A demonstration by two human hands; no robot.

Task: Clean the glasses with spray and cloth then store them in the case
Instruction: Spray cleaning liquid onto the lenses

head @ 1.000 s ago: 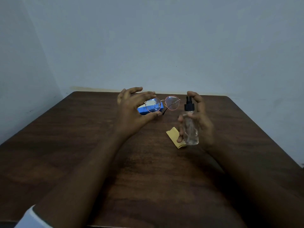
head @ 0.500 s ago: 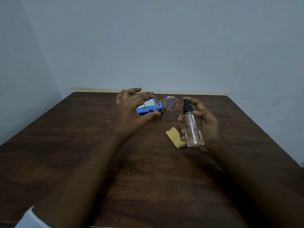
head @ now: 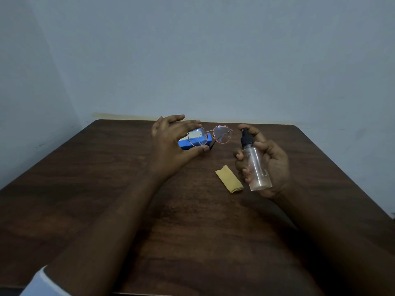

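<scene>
My left hand (head: pixel 171 146) pinches the left rim of the round pink-framed glasses (head: pixel 222 134) between fingers and thumb, holding them up above the table. Behind the left lens lies the blue case (head: pixel 186 144) on the table. My right hand (head: pixel 269 165) grips a clear spray bottle (head: pixel 256 165) with a black pump top, tilted with the nozzle toward the glasses. The forefinger curls over the pump. A folded yellow cloth (head: pixel 229 179) lies on the table just left of the bottle.
The dark wooden table (head: pixel 106 189) stands against a pale wall. Its far edge runs just behind the hands and its right edge slopes down at the far right.
The right hand has tilted the bottle's base further toward me and shifted slightly right, uncovering more of the cloth. The left hand and glasses have hardly moved.
</scene>
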